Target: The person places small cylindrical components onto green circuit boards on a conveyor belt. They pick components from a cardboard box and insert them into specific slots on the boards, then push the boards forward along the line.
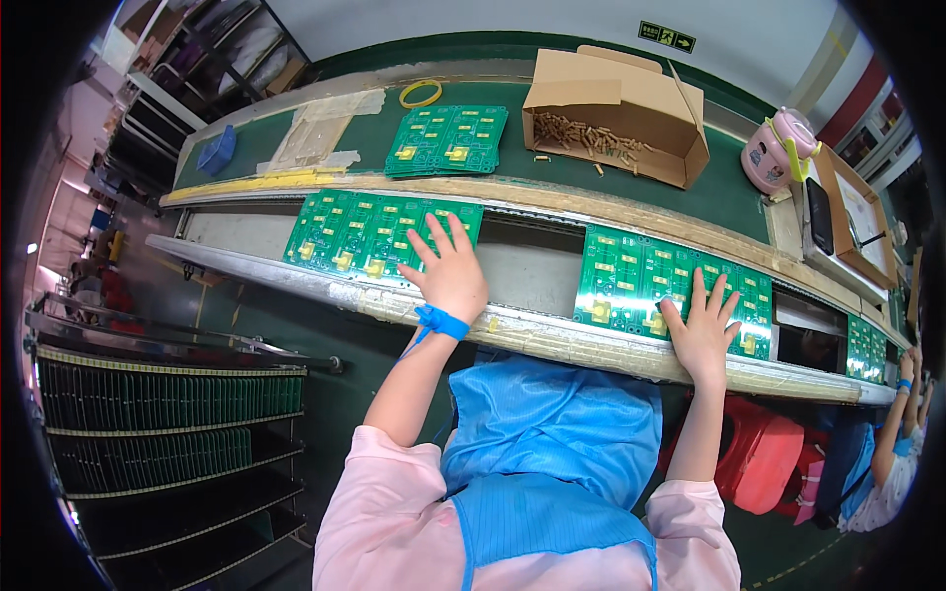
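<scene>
Two panels of green circuit boards lie on the rails of the conveyor line in front of me. Over the right end of the left circuit board panel (330, 227) rests my left hand (450, 273), fingers spread, a blue band round its wrist. My right hand (703, 333) lies with fingers apart on the lower middle of the right circuit board panel (616, 276). Neither hand grips anything. Both panels carry small yellow parts. Part of each is hidden under my fingers. Behind the rails sits a stack of green circuit boards (448, 138).
An open cardboard box (616, 94) holds many small brown cylindrical parts. A yellow ring (421, 94), a blue bin (217, 151) and a pink jug (778, 153) stand behind the rail. Left is a rack (168, 430) of boards. A co-worker's arm (892, 424) reaches another panel (865, 350).
</scene>
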Motion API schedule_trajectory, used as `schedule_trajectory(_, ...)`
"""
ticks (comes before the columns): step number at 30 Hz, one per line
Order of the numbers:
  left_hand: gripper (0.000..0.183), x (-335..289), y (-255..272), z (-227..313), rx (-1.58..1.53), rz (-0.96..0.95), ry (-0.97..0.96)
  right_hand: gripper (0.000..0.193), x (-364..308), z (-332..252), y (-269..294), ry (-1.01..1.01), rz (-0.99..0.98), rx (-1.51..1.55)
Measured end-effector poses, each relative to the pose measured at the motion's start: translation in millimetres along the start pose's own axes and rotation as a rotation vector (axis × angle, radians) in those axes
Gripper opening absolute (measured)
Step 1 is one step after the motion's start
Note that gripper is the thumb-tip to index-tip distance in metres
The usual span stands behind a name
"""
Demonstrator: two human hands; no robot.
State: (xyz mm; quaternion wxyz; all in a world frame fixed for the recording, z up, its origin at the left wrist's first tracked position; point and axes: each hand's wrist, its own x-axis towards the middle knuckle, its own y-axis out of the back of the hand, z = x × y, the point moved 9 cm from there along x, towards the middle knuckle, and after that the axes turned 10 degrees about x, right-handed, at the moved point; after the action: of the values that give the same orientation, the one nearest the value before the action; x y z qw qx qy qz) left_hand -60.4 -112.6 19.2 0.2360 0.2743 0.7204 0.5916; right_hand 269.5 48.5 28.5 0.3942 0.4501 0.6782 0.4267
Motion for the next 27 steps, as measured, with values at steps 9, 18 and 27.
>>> schedule_trajectory(9, 0.083, -7.5, 12.5, 16.0, 0.052, -0.064, -0.061, 0.078, -1.1, 0.7, -1.2, 0.013, 0.052, -0.038)
schedule_trajectory(18, 0.078, -12.7, 12.8, 45.1, 0.098, -0.028, -0.094, 0.078, -0.2, 2.1, -2.6, 0.018, 0.068, -0.07)
schedule_trajectory(27, 0.068, -36.8, 46.7, 80.0, -0.125, 0.055, -0.327, 0.077, -0.7, 0.6, -3.2, 0.019, 0.064, -0.07)
